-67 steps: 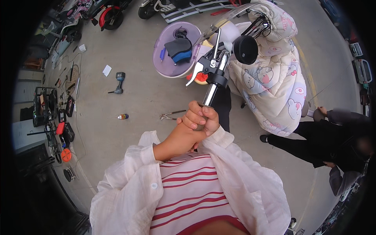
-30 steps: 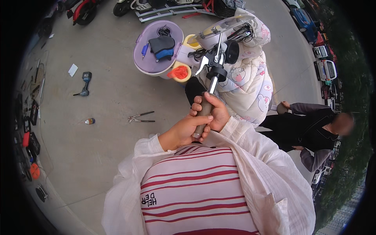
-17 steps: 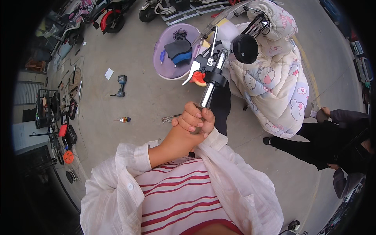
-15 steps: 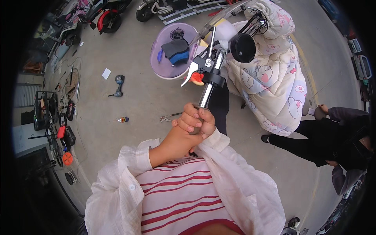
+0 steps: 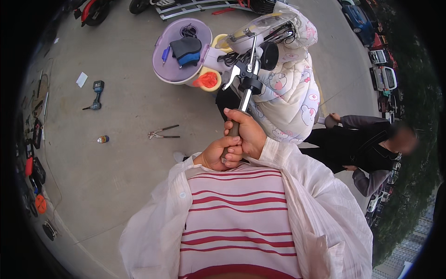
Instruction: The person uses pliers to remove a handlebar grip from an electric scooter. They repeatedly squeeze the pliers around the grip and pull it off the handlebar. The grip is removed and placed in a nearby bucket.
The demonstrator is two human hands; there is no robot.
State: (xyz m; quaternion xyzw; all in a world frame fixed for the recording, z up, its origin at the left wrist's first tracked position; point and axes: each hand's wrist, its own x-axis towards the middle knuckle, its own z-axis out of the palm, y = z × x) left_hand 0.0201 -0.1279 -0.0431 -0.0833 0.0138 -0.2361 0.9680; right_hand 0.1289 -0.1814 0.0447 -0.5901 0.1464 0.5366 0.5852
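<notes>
A brown handlebar grip (image 5: 234,129) sits on the end of a chrome handlebar (image 5: 245,100), pointing toward my body. My right hand (image 5: 251,135) is closed around its upper part. Just below, my left hand (image 5: 218,152) wraps the lower end, its fingers meeting those of the right hand. Beyond them are a white brake lever (image 5: 232,77), a black clamp (image 5: 250,84) and a round black part (image 5: 269,56). A padded cream cover with cartoon prints (image 5: 283,95) drapes the vehicle's right side.
Left of the handlebar stands a lilac tub (image 5: 160,69) holding a dark cloth and a blue pen-like item. Pliers (image 5: 162,133), a power drill (image 5: 96,96) and a small bottle (image 5: 103,139) lie on the concrete. At right a person in black (image 5: 353,142) stands nearby.
My hands have shifted along the grip: the right now holds its upper part, the left its lower end, and more brown grip shows. My view has shifted, uncovering the pliers.
</notes>
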